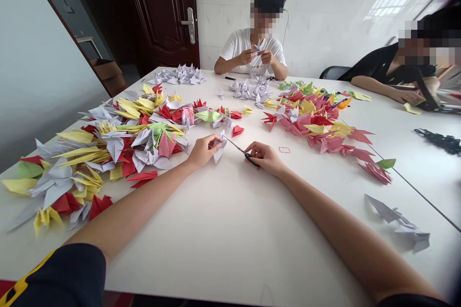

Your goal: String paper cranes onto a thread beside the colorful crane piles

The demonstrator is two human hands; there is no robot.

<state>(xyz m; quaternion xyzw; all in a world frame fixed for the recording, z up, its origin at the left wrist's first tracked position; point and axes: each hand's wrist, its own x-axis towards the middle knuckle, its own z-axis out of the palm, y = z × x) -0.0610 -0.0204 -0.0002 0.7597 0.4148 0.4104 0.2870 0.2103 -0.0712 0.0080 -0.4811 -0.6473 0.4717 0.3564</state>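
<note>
My left hand (202, 151) pinches a pale lilac origami crane (219, 149) on the white table (230, 230). My right hand (262, 158) grips a pair of black-handled scissors (248, 157), whose thin blades point left toward the crane. The blade tips end close to the paper, and I cannot tell whether they touch it. Heaps of folded paper cranes (118, 148) in red, yellow, lilac and green lie to the left of my hands. A pink and red heap (317, 122) lies to the right.
A co-worker (252, 53) across the table folds a small paper piece, with a lilac crane pile (250, 90) in front. Another person (389, 76) sits at the right edge. A loose red crane (237, 130) lies near the scissors, and a black strung item (437, 141) lies at right.
</note>
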